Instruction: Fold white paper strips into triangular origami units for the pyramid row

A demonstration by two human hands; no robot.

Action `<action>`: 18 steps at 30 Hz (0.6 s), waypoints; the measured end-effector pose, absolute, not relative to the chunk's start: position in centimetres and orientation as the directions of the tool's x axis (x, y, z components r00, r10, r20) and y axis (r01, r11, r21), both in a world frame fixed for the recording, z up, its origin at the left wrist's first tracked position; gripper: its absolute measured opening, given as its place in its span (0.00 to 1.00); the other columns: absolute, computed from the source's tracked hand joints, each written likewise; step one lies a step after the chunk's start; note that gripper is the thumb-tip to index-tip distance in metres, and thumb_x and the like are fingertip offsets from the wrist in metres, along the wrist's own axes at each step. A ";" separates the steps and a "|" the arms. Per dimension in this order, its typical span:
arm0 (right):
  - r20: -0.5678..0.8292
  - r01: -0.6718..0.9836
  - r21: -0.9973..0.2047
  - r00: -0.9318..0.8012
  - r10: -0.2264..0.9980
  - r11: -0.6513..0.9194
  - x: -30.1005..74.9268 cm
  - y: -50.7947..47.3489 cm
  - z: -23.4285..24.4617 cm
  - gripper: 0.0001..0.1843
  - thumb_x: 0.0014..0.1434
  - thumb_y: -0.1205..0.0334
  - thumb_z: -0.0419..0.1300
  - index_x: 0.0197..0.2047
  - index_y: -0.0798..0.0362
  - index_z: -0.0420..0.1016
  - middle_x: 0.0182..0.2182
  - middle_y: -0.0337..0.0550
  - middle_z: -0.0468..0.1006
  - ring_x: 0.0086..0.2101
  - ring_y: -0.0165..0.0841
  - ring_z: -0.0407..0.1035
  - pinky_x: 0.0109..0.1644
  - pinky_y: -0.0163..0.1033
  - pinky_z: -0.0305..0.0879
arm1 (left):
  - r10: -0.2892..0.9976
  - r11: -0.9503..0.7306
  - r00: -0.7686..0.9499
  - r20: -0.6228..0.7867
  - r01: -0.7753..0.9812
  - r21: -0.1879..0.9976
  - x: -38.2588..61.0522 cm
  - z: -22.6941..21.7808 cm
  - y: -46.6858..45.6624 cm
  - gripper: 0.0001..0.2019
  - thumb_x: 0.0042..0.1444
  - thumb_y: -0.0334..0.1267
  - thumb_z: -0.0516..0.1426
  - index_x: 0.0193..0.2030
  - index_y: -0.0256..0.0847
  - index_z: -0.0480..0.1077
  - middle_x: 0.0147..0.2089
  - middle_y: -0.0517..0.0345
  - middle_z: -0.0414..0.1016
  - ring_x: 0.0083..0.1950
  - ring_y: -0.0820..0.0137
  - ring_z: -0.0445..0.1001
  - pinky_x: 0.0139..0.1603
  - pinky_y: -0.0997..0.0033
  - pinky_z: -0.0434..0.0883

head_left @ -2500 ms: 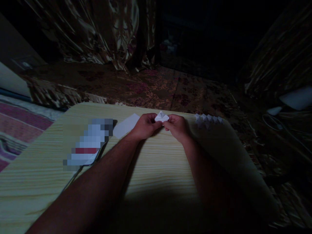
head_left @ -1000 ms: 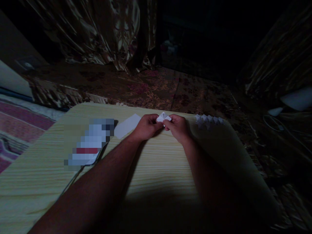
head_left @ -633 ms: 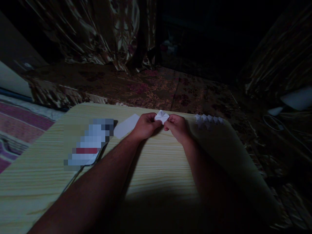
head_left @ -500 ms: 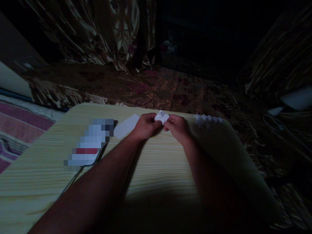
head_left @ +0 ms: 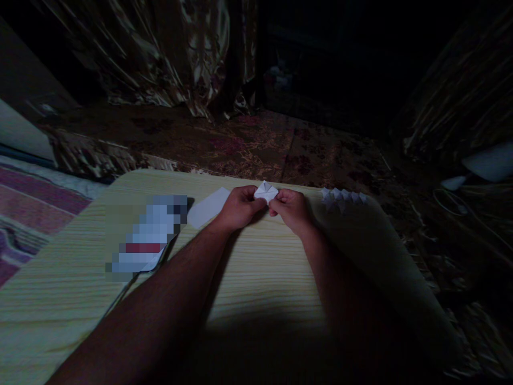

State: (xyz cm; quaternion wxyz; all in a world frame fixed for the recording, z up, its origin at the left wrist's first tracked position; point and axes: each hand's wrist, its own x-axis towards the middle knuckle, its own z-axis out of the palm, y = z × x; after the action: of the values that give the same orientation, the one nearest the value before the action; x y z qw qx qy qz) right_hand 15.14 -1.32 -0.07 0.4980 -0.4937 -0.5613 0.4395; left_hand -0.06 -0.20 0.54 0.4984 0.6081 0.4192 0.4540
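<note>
A small piece of folded white paper (head_left: 265, 191) is held up over the far part of the table, with creases meeting near its top point. My left hand (head_left: 239, 207) grips its left side, thumb along the lower edge. On the other side my right hand (head_left: 292, 210) pinches the lower right edge between thumb and curled fingers. Flat white paper (head_left: 209, 207) lies just left of my left hand, partly covered by it. To the right of my right hand stand several small folded white paper pieces (head_left: 345, 196) in a row.
The wooden table (head_left: 264, 267) has rounded corners. A blurred-out phone-like object (head_left: 146, 235) with a cable (head_left: 114, 299) lies on its left. Behind are a patterned covered surface (head_left: 240, 141) and curtains (head_left: 200, 53). A white lamp-like object (head_left: 491, 163) stands at the far right.
Almost nothing differs. Both hands keep their hold on the folded paper in the same spot, and the picture is slightly darker.
</note>
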 end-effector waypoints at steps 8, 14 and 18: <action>0.103 0.129 -0.986 -0.008 0.995 0.103 15.1 -1.4 0.0 0.02 0.43 0.67 0.58 0.22 0.54 0.67 0.16 0.34 0.71 0.19 0.25 0.64 0.25 0.30 0.60 | 0.958 -0.165 0.246 0.147 0.051 0.985 -0.1 0.3 0.0 0.11 0.42 0.39 0.61 0.31 0.34 0.73 0.26 0.57 0.73 0.25 0.73 0.67 0.24 0.75 0.60; 0.103 0.156 -0.982 -0.001 0.995 0.102 15.0 -1.3 0.1 0.02 0.42 0.66 0.57 0.24 0.55 0.68 0.16 0.34 0.71 0.19 0.25 0.64 0.24 0.30 0.58 | 0.930 -0.199 0.326 0.167 0.065 0.978 -0.4 -0.2 0.4 0.10 0.47 0.38 0.59 0.34 0.33 0.72 0.30 0.58 0.73 0.28 0.74 0.67 0.28 0.76 0.62; 0.083 0.155 -0.985 0.004 0.997 0.081 14.9 -1.4 0.3 0.04 0.42 0.65 0.58 0.25 0.55 0.69 0.16 0.34 0.71 0.18 0.25 0.63 0.22 0.30 0.56 | 0.927 -0.187 0.342 0.151 0.076 0.979 -0.5 -0.4 0.4 0.09 0.48 0.39 0.59 0.33 0.34 0.71 0.27 0.59 0.72 0.24 0.76 0.64 0.25 0.77 0.58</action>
State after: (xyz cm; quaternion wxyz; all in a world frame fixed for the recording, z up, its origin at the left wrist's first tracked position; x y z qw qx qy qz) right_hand 14.94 -1.41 0.26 0.4823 -0.5189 -0.5550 0.4361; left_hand -0.45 0.39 -0.41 0.5052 0.6450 0.3887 0.4215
